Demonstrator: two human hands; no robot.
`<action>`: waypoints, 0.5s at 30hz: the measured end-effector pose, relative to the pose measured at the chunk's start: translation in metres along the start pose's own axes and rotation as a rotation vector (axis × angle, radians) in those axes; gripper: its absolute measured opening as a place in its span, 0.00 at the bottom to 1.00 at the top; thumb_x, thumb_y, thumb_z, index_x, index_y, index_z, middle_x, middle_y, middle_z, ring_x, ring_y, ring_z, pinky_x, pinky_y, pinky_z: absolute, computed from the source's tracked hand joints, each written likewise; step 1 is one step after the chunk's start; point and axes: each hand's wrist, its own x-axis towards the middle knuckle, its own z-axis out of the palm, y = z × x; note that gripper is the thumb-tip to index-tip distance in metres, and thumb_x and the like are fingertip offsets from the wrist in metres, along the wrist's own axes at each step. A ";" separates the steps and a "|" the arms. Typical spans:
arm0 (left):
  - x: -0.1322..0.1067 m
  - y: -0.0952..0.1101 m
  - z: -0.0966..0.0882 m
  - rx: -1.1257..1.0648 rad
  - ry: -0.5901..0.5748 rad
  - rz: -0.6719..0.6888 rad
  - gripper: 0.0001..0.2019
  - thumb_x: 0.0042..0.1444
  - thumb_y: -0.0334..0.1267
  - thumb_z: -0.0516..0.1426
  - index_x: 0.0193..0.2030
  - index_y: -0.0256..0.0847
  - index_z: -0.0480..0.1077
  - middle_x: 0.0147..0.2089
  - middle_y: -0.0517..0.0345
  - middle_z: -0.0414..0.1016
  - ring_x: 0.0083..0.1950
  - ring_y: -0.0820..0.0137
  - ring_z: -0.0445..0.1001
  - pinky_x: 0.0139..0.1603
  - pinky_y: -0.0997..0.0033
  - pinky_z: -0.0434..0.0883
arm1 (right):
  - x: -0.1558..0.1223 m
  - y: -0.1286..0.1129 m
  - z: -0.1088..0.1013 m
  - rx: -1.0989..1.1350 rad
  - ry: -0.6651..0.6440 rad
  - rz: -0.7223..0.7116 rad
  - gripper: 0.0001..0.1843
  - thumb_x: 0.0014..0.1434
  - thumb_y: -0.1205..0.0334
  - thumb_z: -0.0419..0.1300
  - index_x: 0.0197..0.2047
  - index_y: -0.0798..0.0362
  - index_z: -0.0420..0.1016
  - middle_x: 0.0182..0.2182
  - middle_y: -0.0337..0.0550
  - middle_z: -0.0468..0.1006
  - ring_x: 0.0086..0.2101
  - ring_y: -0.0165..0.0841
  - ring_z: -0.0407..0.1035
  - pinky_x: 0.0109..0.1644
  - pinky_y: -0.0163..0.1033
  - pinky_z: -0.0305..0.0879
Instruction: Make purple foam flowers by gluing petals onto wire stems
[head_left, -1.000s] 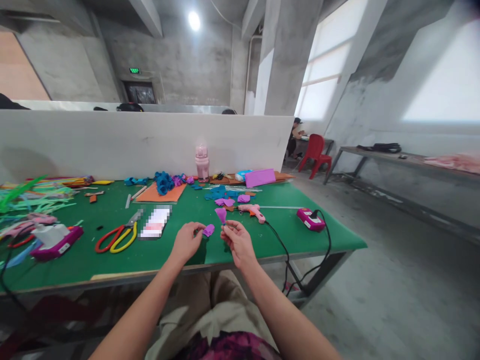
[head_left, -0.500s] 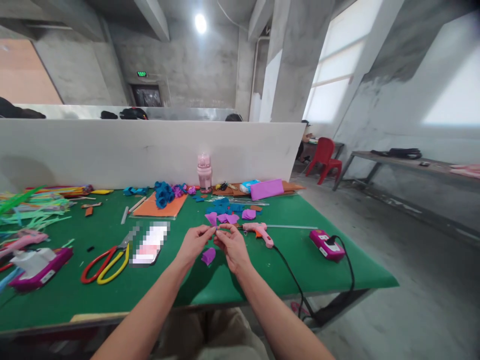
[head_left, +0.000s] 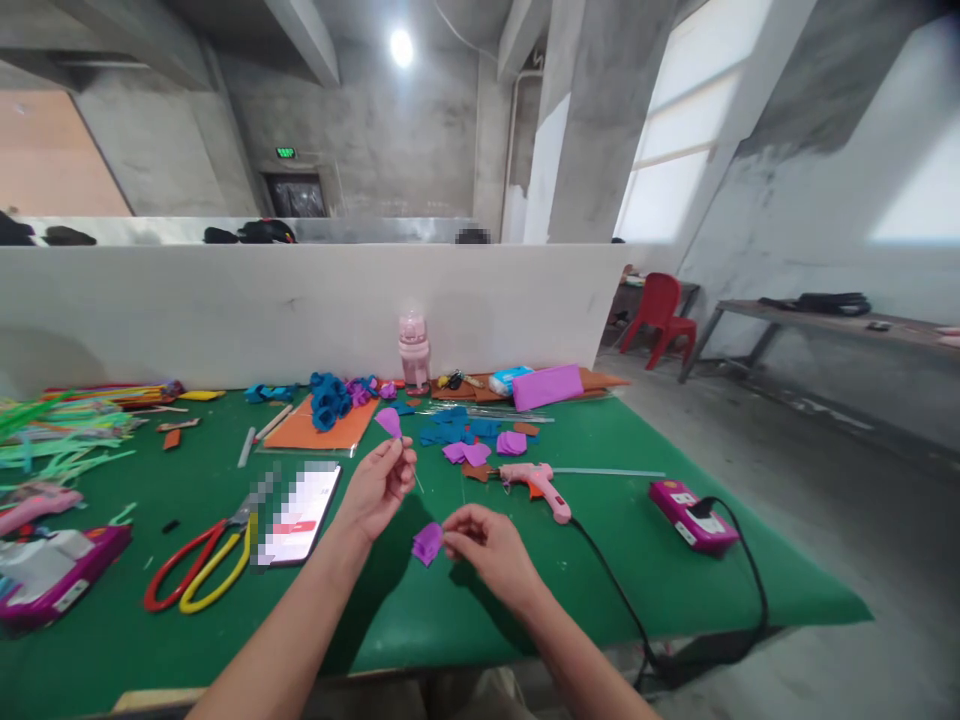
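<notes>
My left hand (head_left: 379, 485) is closed in a pinch on the narrow end of a purple petal-shaped piece (head_left: 389, 421), held up above the table. Below its fingers shows a thin, pale strand, hard to make out. Lower and to the right, my right hand (head_left: 487, 545) has its thumb and forefinger at the right edge of a small stack of purple petal pieces (head_left: 427, 545), seemingly pinching that edge. More purple petals (head_left: 466, 454) lie beyond, near blue pieces (head_left: 450, 430). A pink glue gun (head_left: 534, 478) with a clear glue stick lies right of them.
Red-and-yellow-handled scissors (head_left: 202, 565) and a phone (head_left: 304, 515) lie on the left. Behind are an orange sheet (head_left: 300, 432), blue rolled pieces (head_left: 328, 400) and a pink bottle (head_left: 414, 355). A purple power strip (head_left: 694, 517) sits at right, its black cable trailing past the table edge.
My hands, together before at a petal, have parted. The left has moved left and up with the purple petal; the right has come down to the stack. The view has shifted slightly.
</notes>
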 end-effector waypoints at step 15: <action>0.052 -0.017 -0.011 0.177 -0.142 0.103 0.12 0.44 0.39 0.63 0.33 0.36 0.69 0.27 0.59 0.73 0.21 0.80 0.65 0.20 0.80 0.60 | 0.113 -0.032 0.000 -0.405 0.460 -0.558 0.17 0.55 0.62 0.55 0.48 0.47 0.71 0.40 0.47 0.73 0.45 0.39 0.64 0.54 0.46 0.55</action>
